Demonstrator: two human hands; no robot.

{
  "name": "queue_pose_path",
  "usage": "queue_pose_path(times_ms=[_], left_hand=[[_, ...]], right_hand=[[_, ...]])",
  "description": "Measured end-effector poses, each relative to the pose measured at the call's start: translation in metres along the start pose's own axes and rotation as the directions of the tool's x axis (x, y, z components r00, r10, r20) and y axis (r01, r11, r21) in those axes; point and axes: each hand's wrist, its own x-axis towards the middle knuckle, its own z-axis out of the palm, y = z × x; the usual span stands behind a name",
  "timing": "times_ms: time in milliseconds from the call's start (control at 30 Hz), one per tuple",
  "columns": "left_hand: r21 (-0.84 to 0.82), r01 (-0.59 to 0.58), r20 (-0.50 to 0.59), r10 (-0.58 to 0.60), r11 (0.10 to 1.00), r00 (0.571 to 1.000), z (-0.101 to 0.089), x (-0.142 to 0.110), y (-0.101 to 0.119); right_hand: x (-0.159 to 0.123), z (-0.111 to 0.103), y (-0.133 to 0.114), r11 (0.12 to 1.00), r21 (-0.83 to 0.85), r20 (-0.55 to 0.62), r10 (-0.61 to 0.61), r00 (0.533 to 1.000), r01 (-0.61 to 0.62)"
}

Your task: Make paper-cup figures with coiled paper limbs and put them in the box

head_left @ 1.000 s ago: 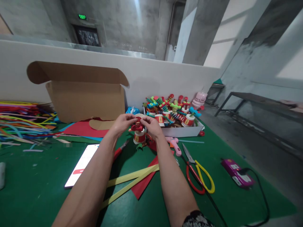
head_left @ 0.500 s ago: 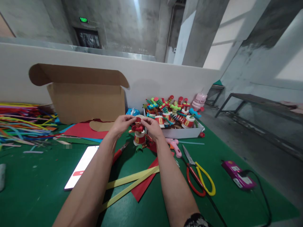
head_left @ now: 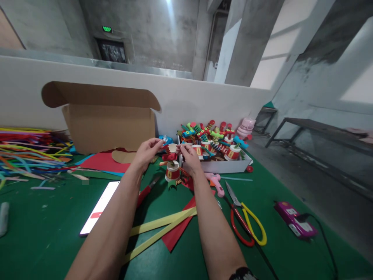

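A small paper-cup figure (head_left: 173,173) stands upright on the table between my hands, with a red and white cup body, a red paper head part and folded springy paper arms. At its upper left, my left hand (head_left: 147,153) is closed in a pinch, close to a small dark red bit at the figure's top. My right hand (head_left: 189,157) pinches at the upper right, its fingertips beside a pale round shape behind the figure. What either pinch holds is too small to make out. Red-handled pliers (head_left: 145,192) lie beside my left forearm.
A white box (head_left: 224,167) full of similar figures stands behind right. A pink glue gun (head_left: 216,183), scissors (head_left: 243,214) and a purple power strip (head_left: 294,219) lie right. Left are a phone (head_left: 99,210), coloured paper strips (head_left: 32,155) and an open cardboard box (head_left: 110,124).
My hands have moved apart from the figure's top, the left one slightly up and left. The red coil standing on top between my fingers no longer shows there. The view has shifted slightly.
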Motion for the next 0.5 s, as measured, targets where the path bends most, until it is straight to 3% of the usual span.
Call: queue_pose_path(times_ms=[267, 500], left_hand=[[0.035, 0.004, -0.063, -0.002, 0.999, 0.998, -0.009, 0.002, -0.001], [0.07, -0.055, 0.067, 0.05, 0.996, 0.997, -0.016, 0.0, -0.001]], right_hand=[[0.001, 0.001, 0.0, 0.999, -0.042, -0.002, -0.026, 1.0, 0.026], [-0.002, 0.006, 0.001, 0.988, -0.139, 0.03, -0.069, 0.997, 0.073]])
